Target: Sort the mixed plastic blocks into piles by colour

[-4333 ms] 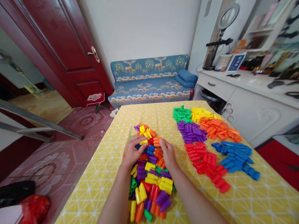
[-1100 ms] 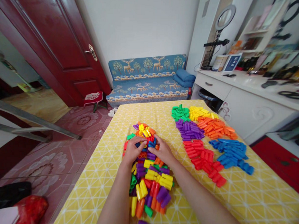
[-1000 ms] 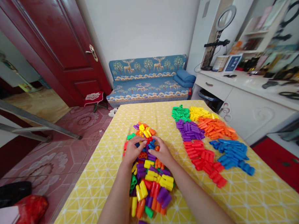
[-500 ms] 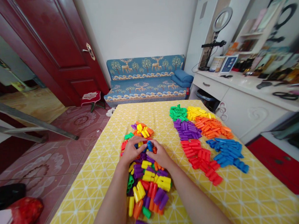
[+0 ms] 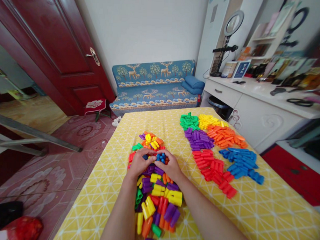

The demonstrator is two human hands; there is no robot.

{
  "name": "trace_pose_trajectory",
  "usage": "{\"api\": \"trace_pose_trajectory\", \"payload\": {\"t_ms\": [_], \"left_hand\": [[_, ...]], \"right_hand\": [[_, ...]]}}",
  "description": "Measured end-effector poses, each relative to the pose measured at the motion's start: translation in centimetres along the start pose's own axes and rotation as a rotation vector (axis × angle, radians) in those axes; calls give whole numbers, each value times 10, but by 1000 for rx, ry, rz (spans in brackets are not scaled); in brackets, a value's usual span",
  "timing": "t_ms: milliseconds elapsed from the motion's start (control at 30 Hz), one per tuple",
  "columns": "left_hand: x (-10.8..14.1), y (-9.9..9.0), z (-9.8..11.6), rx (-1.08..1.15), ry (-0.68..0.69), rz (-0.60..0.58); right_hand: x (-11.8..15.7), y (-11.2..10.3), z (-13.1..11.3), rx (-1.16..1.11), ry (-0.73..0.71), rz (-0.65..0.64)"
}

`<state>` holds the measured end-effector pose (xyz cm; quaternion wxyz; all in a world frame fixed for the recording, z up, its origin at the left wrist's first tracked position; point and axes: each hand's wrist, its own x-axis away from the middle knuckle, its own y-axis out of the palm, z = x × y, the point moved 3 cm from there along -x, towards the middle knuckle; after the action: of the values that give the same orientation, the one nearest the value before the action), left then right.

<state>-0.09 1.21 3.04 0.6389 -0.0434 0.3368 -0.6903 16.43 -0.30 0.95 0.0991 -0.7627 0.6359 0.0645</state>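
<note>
Both hands rest on the far half of the mixed pile of blocks (image 5: pixel 157 190), which lies on the yellow tablecloth (image 5: pixel 115 188) directly in front of the person. The left hand (image 5: pixel 139 162) has its fingers curled inward, with thumb and forefinger closed to a narrow gap on the left side of a blue block (image 5: pixel 160 157). The right hand (image 5: pixel 168 165) mirrors it: fingers bent, tips pressed against the right side of the same blue block. The block sits between the two sets of fingertips at the top of the pile, studded face turned up toward the camera; its long axis cannot be determined, as the fingers cover its ends. The blocks of the mixed pile lie in no common direction, and the pile itself runs lengthwise away from the person. To the right, well apart from the hands, sorted groups lie on the cloth: green blocks (image 5: pixel 188 121), yellow blocks (image 5: pixel 208 120), orange blocks (image 5: pixel 225 136), purple blocks (image 5: pixel 198 139), red blocks (image 5: pixel 213 169) and blue blocks (image 5: pixel 241 163).
</note>
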Motion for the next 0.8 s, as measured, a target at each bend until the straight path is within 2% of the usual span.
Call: {"api": "trace_pose_trajectory", "payload": {"t_ms": [167,267,433,533,700,800], "left_hand": [[0,0,2,-2,19,-10],[0,0,4,-3,14,-11],[1,0,5,48,-2,-42],[1,0,7,112,9,-59],[1,1,11,135,15,-130],[1,1,12,139,12,-132]], "right_hand": [[-3,-14,-1,-38,-25,175],[-2,-20,-5,-86,-38,227],[-1,-10,-3,-380,33,172],[-5,-3,2,-525,79,196],[-12,-2,8,-643,150,257],[-13,-2,9,-671,187,229]]}}
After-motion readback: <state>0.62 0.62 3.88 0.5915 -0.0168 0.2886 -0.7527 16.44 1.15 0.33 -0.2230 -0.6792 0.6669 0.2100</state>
